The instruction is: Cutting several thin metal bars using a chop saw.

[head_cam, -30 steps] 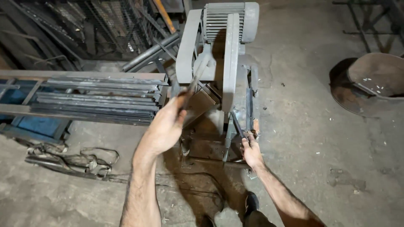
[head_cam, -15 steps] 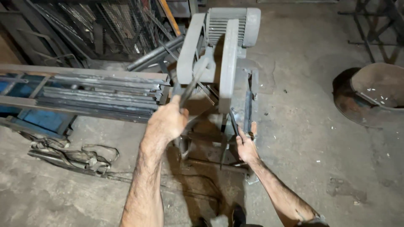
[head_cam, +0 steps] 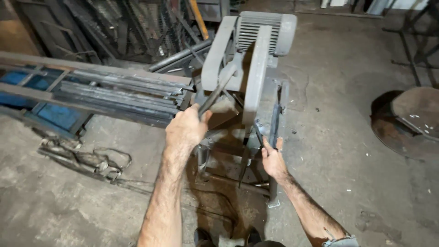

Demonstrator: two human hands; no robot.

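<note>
A grey chop saw (head_cam: 247,59) with a ribbed motor on top stands on a metal frame on the floor ahead of me. My left hand (head_cam: 186,128) is closed around the saw's long dark lever handle (head_cam: 218,91), which slants up toward the saw head. My right hand (head_cam: 273,160) grips a flat metal bar (head_cam: 275,120) lying lengthwise on the saw's bed on the right side, with the fingers wrapped over its near end. The blade guard (head_cam: 256,68) sits above the bar.
A stack of long steel bars (head_cam: 119,91) rests on a rack at the left, over something blue. Tangled wire and scrap (head_cam: 87,158) lie on the concrete floor at the left. A rusty round pan (head_cam: 411,121) sits at the right. My shoes (head_cam: 224,238) show at the bottom.
The view has shifted slightly, so the saw sits higher in the picture. Both hands keep their grips; the left hand on the lever has risen a little.
</note>
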